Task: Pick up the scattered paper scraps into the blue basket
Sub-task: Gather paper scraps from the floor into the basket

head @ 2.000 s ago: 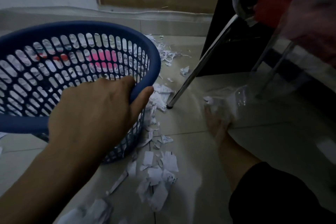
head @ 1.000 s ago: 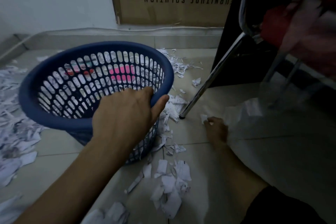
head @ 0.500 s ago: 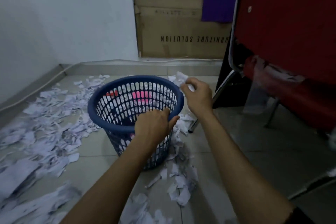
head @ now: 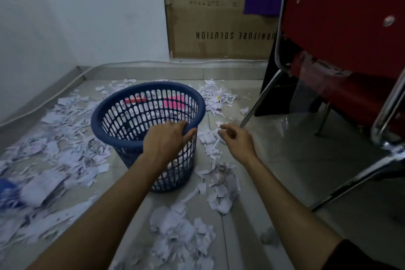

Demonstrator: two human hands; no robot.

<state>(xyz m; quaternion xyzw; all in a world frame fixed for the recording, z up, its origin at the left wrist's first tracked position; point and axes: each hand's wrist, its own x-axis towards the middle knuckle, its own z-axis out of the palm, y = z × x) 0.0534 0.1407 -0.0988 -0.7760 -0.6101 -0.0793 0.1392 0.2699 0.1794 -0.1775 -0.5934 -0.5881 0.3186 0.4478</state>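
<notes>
While the left hand (head: 165,138) grips the blue basket (head: 114,138) rim, hiding it, the right hand (head: 237,140) hangs loosely curled, empty

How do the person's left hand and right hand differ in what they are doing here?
The left hand grips the near rim of the blue plastic lattice basket, fingers curled over it; the right hand touches nothing, hanging beside the basket with fingers loosely curled and apparently empty. Both are bare, palm-down, above the scattered white paper scraps.

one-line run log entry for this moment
left hand: grips blue basket rim | right hand: empty, beside basket | paper scraps: across floor
</notes>
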